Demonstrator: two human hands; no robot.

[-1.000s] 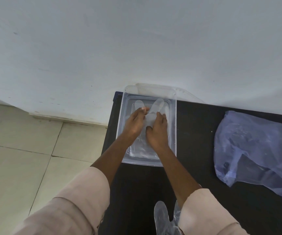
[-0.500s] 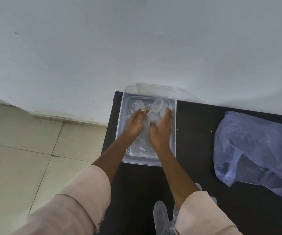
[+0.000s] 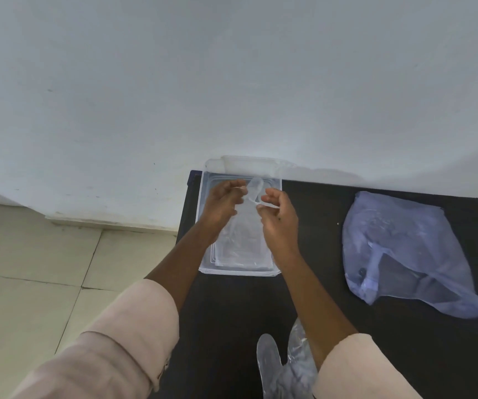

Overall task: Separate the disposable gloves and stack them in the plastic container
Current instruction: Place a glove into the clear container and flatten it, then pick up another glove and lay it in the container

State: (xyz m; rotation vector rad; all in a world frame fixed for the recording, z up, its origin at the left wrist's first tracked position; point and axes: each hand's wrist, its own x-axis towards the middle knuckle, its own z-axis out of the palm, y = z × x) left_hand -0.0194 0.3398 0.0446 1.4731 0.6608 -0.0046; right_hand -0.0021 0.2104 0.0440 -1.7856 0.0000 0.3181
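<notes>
**Clear film gloves going flat into the tub**

Nearest, at the desk's (image 3: pixel 390 326) near edge: loose clear gloves (image 3: pixel 284 367) in a heap between the two pale sleeves. Two fingered shapes show at least; the rest is hidden by the right sleeve, so no firm count. Likely the unsorted supply, kept close for the next pick.

Mid-ground: both forearms reach out over the dark desk. Left hand (image 3: pixel 223 205) and right hand (image 3: pixel 278 216) hover above the plastic container (image 3: pixel 206 266), a little apart. Each hand has fingers curled with the tips drawn in. A thin loop of film runs from the right fingertips toward the left hand, so they seem to be pinching the top glove (image 3: pixel 253 189) by its finger end; the exact contact on the left is too faint to call. My reading: they are tugging it straight so it lies flat.

Container: one, clear, rectangular, at the desk's far left corner. Flattened gloves lie inside, cuffs toward the wearer, fingers toward the wall. Layers are transparent; number cannot be counted.

Right side of desk: one crumpled bluish plastic bag (image 3: pixel 404 254), well apart from the container, probably the packaging.

Far: a second clear piece, perhaps the lid (image 3: pixel 246 164), leans behind the container against the wall (image 3: pixel 232 82).
</notes>
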